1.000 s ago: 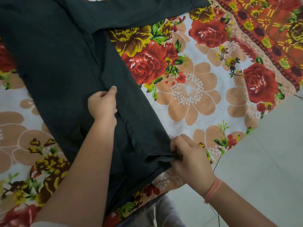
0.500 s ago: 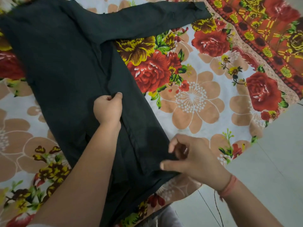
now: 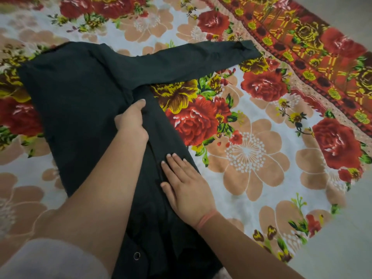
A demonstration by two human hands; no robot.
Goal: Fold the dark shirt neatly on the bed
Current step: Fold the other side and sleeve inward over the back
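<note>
— Change since the last look?
— Right grip (image 3: 186, 184) has let go of the hem it was pinching. It now lies flat, fingers straight, pressing the side panel turned over the dark shirt (image 3: 76, 101). Left grip (image 3: 131, 119) is still clenched on a bunch of cloth along the fold line, just ahead of the right.
— Meaning?
— Side fold looks laid and is being smoothed. Sleeve likely next.
— Shirt position?
— Under both grips, spread on the floral bedsheet (image 3: 251, 158), hem end toward the person.
— Obstructions?
— Long sleeve (image 3: 201, 57) trails out beyond the left grip, off to its right, unfolded. Floor (image 3: 342, 244) begins right of the right grip, so cloth near that edge could slip off.
</note>
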